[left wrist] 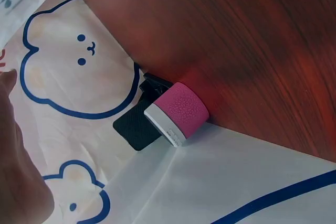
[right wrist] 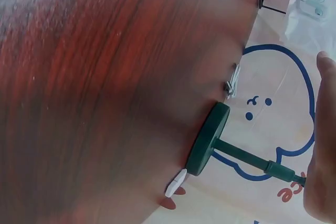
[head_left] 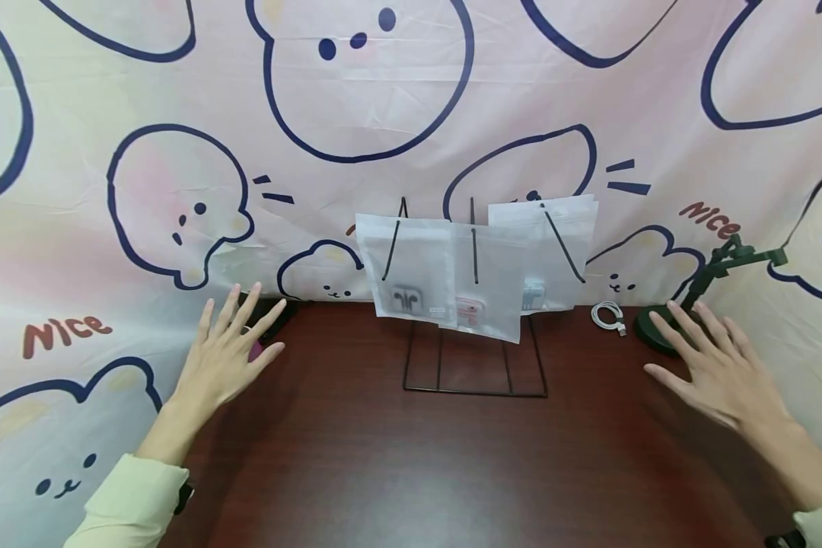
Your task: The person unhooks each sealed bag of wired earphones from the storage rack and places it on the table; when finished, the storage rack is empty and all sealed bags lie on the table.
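My left hand (head_left: 226, 358) is held with fingers spread at the left side of the table, holding nothing. Behind it in the head view, and plain in the left wrist view, is a pink and white cylinder (left wrist: 182, 109) like a small speaker, with a black stand-like object (left wrist: 137, 124) beside it. On the other side my right hand (head_left: 722, 373) also has its fingers spread and grips nothing. Its fingertips overlap the round base of a green jointed stand (head_left: 651, 331) in the head view. A coiled white cable (head_left: 608, 318) lies left of that base.
A black wire rack (head_left: 476, 393) stands at the back middle of the brown table (head_left: 411, 472). Three frosted bags hang on its hooks: left (head_left: 411, 259), middle (head_left: 489, 281) and right (head_left: 562, 251). A small white object (right wrist: 176, 183) lies beside the green base. Printed cloth (head_left: 356, 99) covers the walls.
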`<action>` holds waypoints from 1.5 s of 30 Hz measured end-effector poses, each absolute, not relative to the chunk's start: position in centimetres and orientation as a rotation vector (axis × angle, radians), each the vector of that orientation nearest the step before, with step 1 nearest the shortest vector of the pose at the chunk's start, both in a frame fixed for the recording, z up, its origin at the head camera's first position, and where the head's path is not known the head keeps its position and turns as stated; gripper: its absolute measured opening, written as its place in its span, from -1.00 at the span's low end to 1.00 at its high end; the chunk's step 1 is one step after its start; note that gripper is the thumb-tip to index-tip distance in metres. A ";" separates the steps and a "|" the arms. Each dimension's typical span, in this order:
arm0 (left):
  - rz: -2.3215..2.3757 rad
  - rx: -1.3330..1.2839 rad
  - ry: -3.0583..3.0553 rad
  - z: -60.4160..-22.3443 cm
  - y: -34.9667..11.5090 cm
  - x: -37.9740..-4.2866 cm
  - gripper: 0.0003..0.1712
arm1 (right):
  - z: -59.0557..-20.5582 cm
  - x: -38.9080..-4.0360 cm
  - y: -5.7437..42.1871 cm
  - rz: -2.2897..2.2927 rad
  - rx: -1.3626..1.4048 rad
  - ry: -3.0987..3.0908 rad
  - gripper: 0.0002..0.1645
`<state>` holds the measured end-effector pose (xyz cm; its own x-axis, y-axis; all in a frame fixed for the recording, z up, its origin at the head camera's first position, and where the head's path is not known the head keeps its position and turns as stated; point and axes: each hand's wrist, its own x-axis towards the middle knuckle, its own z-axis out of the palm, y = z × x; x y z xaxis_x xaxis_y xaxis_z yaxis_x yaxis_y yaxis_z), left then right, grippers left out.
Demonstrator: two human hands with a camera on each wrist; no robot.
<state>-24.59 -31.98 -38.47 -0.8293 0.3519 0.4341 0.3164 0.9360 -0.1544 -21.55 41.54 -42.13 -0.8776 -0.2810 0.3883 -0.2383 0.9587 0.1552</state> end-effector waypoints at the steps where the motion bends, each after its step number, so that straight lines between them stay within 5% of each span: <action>1: 0.087 -0.478 -2.628 -38.5 -31.9 -24.6 -0.14 | -42.2 -21.6 41.5 -0.117 0.372 -2.706 0.08; 15: -0.841 -0.425 -2.686 -37.9 -30.2 -25.8 -0.32 | -42.8 -21.2 36.8 1.319 0.330 -2.866 -0.12; 29: -1.217 -0.336 -2.560 -37.1 -25.5 -29.5 -0.34 | -46.4 -24.7 31.2 1.907 0.238 -2.621 -0.17; 37: -1.488 -0.385 -2.473 -35.3 -21.6 -30.6 -0.29 | -47.6 -26.3 28.9 1.942 0.226 -2.617 -0.02; 45: -1.706 -0.350 -2.395 -33.4 -19.3 -31.4 -0.29 | -48.5 -26.8 27.3 1.901 0.247 -2.626 -0.16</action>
